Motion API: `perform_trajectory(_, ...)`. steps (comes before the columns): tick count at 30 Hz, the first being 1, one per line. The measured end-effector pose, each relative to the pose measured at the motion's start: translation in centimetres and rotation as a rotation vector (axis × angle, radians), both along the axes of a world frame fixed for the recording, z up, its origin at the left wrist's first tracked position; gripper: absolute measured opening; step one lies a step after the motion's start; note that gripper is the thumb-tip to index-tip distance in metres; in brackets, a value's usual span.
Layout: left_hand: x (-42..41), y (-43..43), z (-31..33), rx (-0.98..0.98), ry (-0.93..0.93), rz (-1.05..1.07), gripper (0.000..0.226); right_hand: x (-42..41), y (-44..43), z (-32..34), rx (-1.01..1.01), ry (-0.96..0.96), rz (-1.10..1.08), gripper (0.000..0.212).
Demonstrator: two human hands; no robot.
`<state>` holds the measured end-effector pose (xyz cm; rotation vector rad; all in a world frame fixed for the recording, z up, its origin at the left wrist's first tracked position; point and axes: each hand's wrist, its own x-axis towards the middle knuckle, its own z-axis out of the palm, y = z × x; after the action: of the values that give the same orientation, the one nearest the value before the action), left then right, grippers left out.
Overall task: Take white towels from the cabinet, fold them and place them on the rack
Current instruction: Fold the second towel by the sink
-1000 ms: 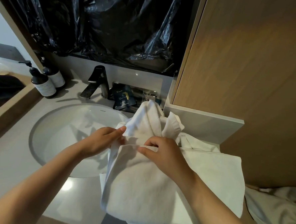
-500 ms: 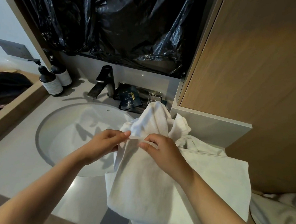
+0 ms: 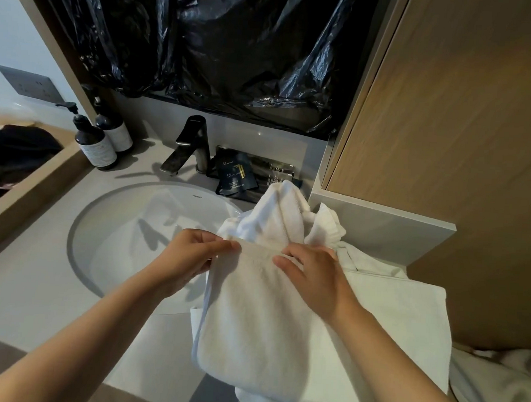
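Note:
A white towel [image 3: 251, 318] hangs in front of me over the counter's right part, its top edge held between both hands. My left hand [image 3: 189, 258] pinches the upper left corner. My right hand [image 3: 312, 275] grips the top edge a little to the right, fingers curled over it. Behind the held edge a bunched part of white towel [image 3: 285, 214] rises up. A flatter folded towel [image 3: 406, 318] lies underneath on the right. More white cloth [image 3: 501, 389] lies at the lower right.
A round sink [image 3: 131, 239] with a dark faucet [image 3: 190, 146] sits left of the towels. Two dark pump bottles [image 3: 98, 144] stand at the back left, dark sachets [image 3: 234, 177] behind the towels. A wooden cabinet [image 3: 449, 119] fills the right; black plastic [image 3: 221, 42] covers the mirror.
My hands have spread slightly apart along the towel's top edge and lifted it a little. The view has shifted a bit to the left.

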<state>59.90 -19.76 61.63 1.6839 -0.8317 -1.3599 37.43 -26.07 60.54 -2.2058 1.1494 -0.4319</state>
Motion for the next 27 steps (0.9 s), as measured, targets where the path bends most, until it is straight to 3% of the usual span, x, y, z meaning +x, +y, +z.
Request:
perform_trajectory(4,-1.0,-0.4,-0.1,0.011,0.061,0.178,0.037,-5.3,-0.5,-1.2,-0.101,0.173,-0.101,0.031)
perform_trajectory(12,-3.1,-1.3,-0.5,-0.081,-0.105,0.343,0.021,-10.2,-1.7,-2.5,-0.152,0.255,-0.231,0.021)
perform_trajectory(18,-3.0,-1.5,-0.3,-0.082,-0.256,0.382,0.011,-10.2,-1.3,-2.8,-0.244,0.154,-0.253,0.016)
perform_trajectory(22,-2.9,-1.0,0.6,-0.081,-0.222,0.339,0.033,-10.3,-1.2,-2.9,-0.231,0.099,-0.234,0.011)
perform_trajectory(25,-2.4,-0.6,1.5,-0.036,-0.124,0.199,0.016,-10.3,-1.2,-2.6,-0.209,0.123,-0.24,0.027)
perform_trajectory(27,-1.7,-0.6,2.2,0.018,-0.049,0.126,0.032,-10.3,-1.5,-2.1,-0.206,0.182,-0.194,0.052)
